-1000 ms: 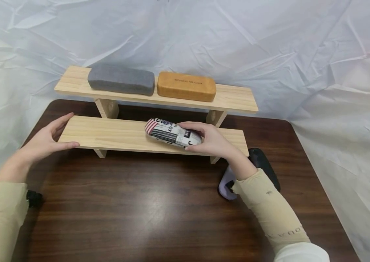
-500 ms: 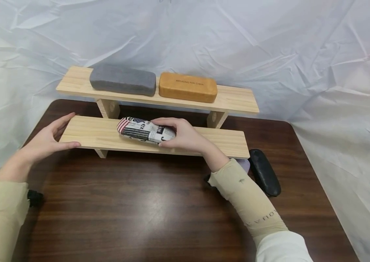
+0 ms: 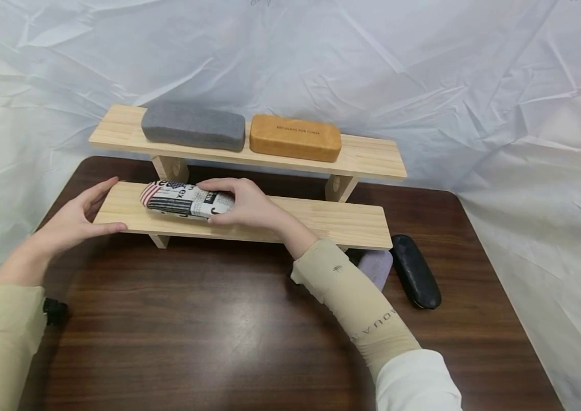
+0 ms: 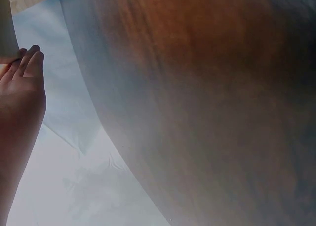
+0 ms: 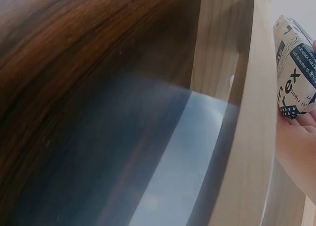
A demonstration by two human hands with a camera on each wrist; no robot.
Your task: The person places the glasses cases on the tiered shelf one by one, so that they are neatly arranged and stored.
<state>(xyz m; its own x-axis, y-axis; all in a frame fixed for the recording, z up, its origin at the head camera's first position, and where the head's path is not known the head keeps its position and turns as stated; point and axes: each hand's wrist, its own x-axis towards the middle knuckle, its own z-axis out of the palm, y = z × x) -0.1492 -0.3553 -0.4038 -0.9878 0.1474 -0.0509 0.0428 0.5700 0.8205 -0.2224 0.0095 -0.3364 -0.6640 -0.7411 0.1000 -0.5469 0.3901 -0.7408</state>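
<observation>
A glasses case (image 3: 188,200) with a newspaper-style print and red stripes is over the left half of the lower wooden shelf (image 3: 321,218). My right hand (image 3: 251,205) grips its right end, thumb in front and fingers behind. The right wrist view shows the printed case (image 5: 295,70) in the hand (image 5: 296,137), close above the board. My left hand (image 3: 72,220) holds the left end of the same shelf, its thumb along the front edge and fingers at the back. In the left wrist view that hand (image 4: 24,87) appears at the left margin.
On the upper shelf (image 3: 372,154) lie a grey case (image 3: 193,127) and a tan case (image 3: 295,137). A black glasses case (image 3: 416,273) and a partly hidden lilac case (image 3: 375,266) lie on the dark table (image 3: 208,342) at the right. White sheeting (image 3: 290,57) hangs behind.
My right hand has slid left along the lower shelf with the printed glasses case. More of the black and lilac cases shows now. My left hand stays in place.
</observation>
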